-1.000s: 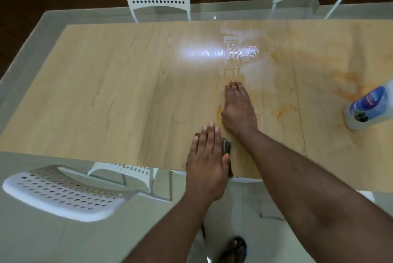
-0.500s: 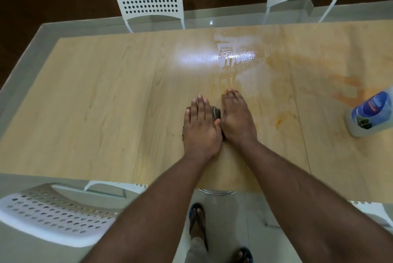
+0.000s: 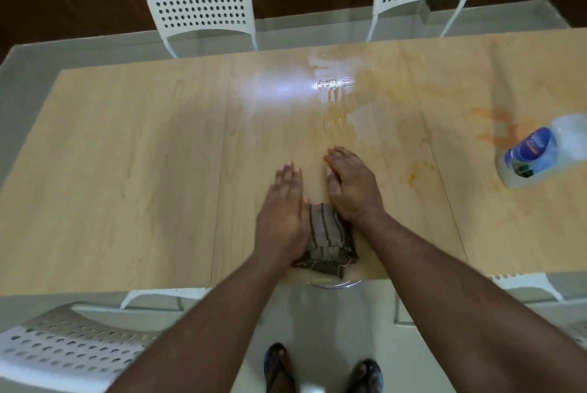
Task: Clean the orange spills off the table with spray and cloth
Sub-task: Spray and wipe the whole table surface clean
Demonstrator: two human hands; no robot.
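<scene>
**Cloth being pressed flat near the table's front edge**

A folded, striped grey-brown cloth (image 3: 327, 240) is being held down on the wooden table (image 3: 127, 170), just inside its near edge, with loose threads trailing at the front. It is being pressed from both sides: the left hand (image 3: 282, 211) is being laid flat over its left part, fingers straight and together, and the right hand (image 3: 349, 184) is being laid over its far right corner, fingers extended onto the bare wood. Nothing is being gripped by either hand.

Orange spills (image 3: 495, 125) are being shown smeared across the right half of the table, with a wet, shiny patch (image 3: 336, 82) beyond the hands. A white spray bottle (image 3: 536, 154) with a blue label is being seen at the right edge, well apart from the cloth, beside the orange marks.
</scene>
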